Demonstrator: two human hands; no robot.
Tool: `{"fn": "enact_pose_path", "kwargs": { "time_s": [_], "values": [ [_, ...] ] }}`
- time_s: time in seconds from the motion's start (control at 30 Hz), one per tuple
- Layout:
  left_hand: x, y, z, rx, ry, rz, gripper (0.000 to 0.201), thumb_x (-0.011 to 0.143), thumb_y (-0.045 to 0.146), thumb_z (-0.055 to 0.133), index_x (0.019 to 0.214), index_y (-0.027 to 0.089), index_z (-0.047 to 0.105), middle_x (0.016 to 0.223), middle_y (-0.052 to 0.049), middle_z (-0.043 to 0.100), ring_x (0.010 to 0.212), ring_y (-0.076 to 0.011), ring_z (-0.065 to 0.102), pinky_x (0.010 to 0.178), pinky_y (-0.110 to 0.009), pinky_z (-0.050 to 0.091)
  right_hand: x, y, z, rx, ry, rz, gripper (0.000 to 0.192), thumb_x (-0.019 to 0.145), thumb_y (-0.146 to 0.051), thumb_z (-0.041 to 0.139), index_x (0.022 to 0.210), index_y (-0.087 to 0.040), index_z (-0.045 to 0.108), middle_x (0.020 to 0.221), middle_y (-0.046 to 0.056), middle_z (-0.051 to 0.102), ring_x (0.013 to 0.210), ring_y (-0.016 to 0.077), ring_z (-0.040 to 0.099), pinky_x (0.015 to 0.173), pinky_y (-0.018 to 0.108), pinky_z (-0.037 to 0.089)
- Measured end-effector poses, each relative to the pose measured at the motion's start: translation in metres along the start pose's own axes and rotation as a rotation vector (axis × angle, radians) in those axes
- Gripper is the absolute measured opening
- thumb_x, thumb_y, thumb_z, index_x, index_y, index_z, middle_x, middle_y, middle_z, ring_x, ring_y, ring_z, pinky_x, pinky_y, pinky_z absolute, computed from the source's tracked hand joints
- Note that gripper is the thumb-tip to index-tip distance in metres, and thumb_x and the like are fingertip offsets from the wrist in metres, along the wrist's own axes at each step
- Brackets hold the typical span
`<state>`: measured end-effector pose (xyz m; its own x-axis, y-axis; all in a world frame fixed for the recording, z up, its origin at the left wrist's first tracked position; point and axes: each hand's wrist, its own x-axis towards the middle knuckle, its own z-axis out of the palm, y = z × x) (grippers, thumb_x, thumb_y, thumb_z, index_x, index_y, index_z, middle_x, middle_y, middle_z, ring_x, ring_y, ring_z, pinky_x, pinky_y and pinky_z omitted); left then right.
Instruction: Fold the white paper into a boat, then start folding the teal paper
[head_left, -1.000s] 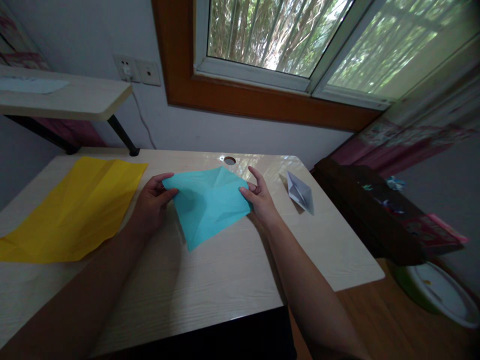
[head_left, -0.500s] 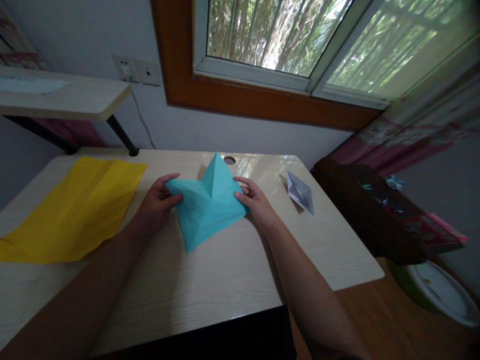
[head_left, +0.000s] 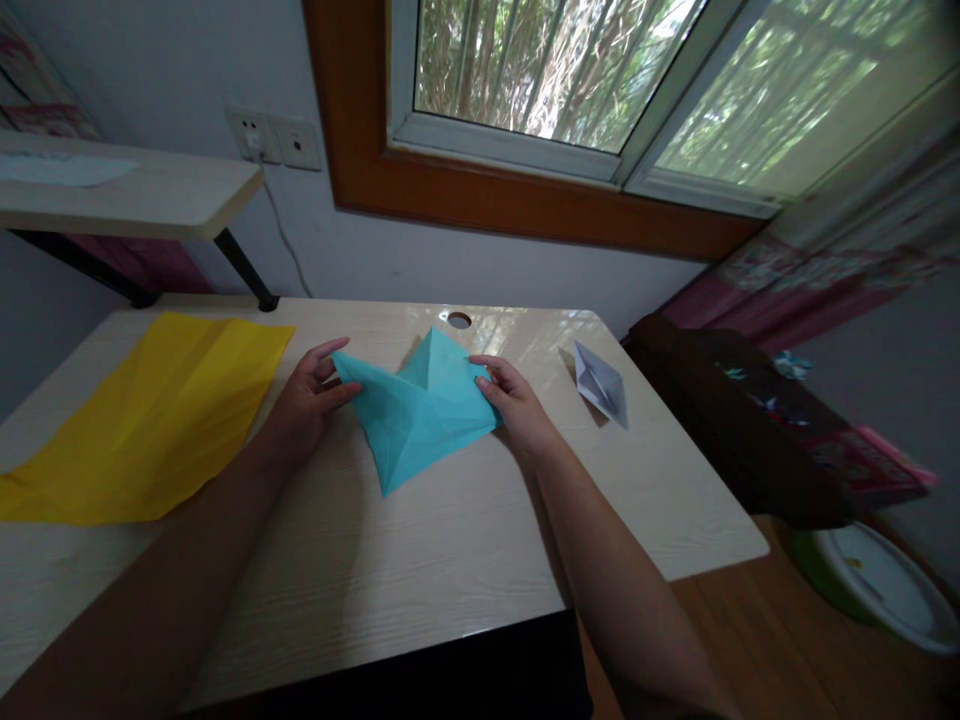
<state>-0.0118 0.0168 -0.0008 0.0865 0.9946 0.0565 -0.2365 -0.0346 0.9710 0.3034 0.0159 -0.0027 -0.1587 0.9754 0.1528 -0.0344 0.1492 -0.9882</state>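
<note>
left hand (head_left: 304, 395): I see it pinching the left corner of the creased turquoise paper sheet (head_left: 416, 415).
right hand (head_left: 510, 400): pinching the right corner.
paper position: mid pale wooden worktop (head_left: 420, 560), centre ridge raised, near tip resting down.
risk: uneven squeeze could collapse the ridge off its creases; thin paper may tear.
nearby: yellow paper sheet (head_left: 142, 410) left, grey folded paper model (head_left: 600, 383) right, both apart.

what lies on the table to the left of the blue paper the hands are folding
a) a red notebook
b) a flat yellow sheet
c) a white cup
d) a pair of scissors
b: a flat yellow sheet lies on the table beyond the left hand, left of the blue paper.
</note>
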Motion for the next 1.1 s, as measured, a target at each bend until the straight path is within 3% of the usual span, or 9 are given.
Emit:
{"fn": "enact_pose_path", "kwargs": {
  "time_s": [0.2,0.3,0.4,0.5,0.6,0.7,0.87,0.97,1.1],
  "values": [
    [0.006,-0.001,-0.011,0.064,0.022,0.0,0.094,0.059,0.02,0.091,0.142,0.035,0.05,0.144,-0.007,0.051,0.089,-0.0143,0.066,0.078,-0.028,0.058,-0.002,-0.004,-0.003,0.019,-0.089,0.081,0.035,0.086,-0.044,0.073,0.119,-0.031,0.068,0.092,-0.001,0.062,0.07,0.0119,0.05,0.057,0.023,0.039],
    [0.005,-0.002,-0.014,0.126,-0.046,0.005,0.091,0.061,0.023,0.09,0.142,0.037,0.051,0.153,-0.008,0.044,0.087,-0.014,0.066,0.076,-0.029,0.058,-0.003,-0.007,-0.005,-0.016,-0.108,0.1,0.036,0.087,-0.046,0.071,0.119,-0.031,0.067,0.09,-0.001,0.062,0.07,0.0124,0.051,0.058,0.024,0.04],
    [0.002,-0.001,-0.016,0.212,-0.156,-0.035,0.068,0.069,0.031,0.086,0.133,0.031,0.061,0.143,-0.008,0.057,0.095,-0.0198,0.068,0.081,-0.032,0.057,-0.003,-0.01,-0.008,-0.089,-0.114,0.085,0.036,0.087,-0.047,0.071,0.119,-0.03,0.068,0.095,0.001,0.065,0.076,0.0141,0.054,0.061,0.025,0.043],
    [0.001,-0.001,-0.016,0.342,-0.196,-0.047,0.055,0.073,0.038,0.084,0.125,0.028,0.067,0.123,-0.007,0.069,0.107,-0.0251,0.066,0.09,-0.038,0.055,-0.002,-0.011,-0.011,-0.184,-0.126,0.072,0.037,0.087,-0.048,0.07,0.118,-0.028,0.069,0.103,0.003,0.068,0.082,0.016,0.058,0.067,0.027,0.046],
    [0.001,-0.001,-0.014,0.53,-0.23,0.023,0.045,0.076,0.044,0.081,0.117,0.027,0.072,0.114,-0.006,0.07,0.108,-0.0266,0.065,0.092,-0.04,0.054,0.0,-0.009,-0.015,-0.261,-0.11,0.05,0.037,0.089,-0.05,0.068,0.118,-0.026,0.07,0.11,0.005,0.07,0.09,0.0183,0.061,0.075,0.031,0.05],
    [0.002,-0.002,-0.012,0.701,-0.285,0.149,0.035,0.079,0.049,0.077,0.107,0.027,0.077,0.104,-0.006,0.069,0.096,-0.0248,0.065,0.083,-0.037,0.054,0.002,-0.005,-0.015,-0.349,-0.066,-0.033,0.034,0.091,-0.049,0.065,0.116,-0.026,0.072,0.114,0.007,0.07,0.101,0.0215,0.063,0.089,0.038,0.051],
    [0.004,-0.004,-0.013,0.749,-0.197,0.268,0.026,0.081,0.046,0.075,0.101,0.03,0.08,0.093,-0.004,0.066,0.085,-0.0218,0.062,0.076,-0.034,0.051,0.004,-0.002,-0.012,-0.552,-0.045,-0.246,0.028,0.097,-0.046,0.06,0.113,-0.028,0.075,0.111,0.008,0.069,0.109,0.0236,0.062,0.102,0.046,0.047],
    [0.005,-0.003,-0.015,0.772,-0.147,0.293,0.024,0.081,0.046,0.076,0.098,0.029,0.08,0.093,-0.005,0.065,0.086,-0.0222,0.061,0.075,-0.034,0.05,0.004,-0.002,-0.012,-0.592,-0.012,-0.283,0.031,0.099,-0.046,0.055,0.115,-0.028,0.075,0.111,0.009,0.067,0.109,0.0229,0.062,0.101,0.045,0.049],
    [0.004,-0.003,-0.014,0.799,-0.176,0.304,0.024,0.082,0.046,0.074,0.099,0.029,0.08,0.091,-0.004,0.064,0.086,-0.0217,0.06,0.077,-0.033,0.05,0.003,-0.001,-0.011,-0.614,-0.005,-0.316,0.03,0.101,-0.044,0.054,0.114,-0.027,0.075,0.113,0.009,0.064,0.111,0.0225,0.062,0.102,0.043,0.049]
  ]
}}
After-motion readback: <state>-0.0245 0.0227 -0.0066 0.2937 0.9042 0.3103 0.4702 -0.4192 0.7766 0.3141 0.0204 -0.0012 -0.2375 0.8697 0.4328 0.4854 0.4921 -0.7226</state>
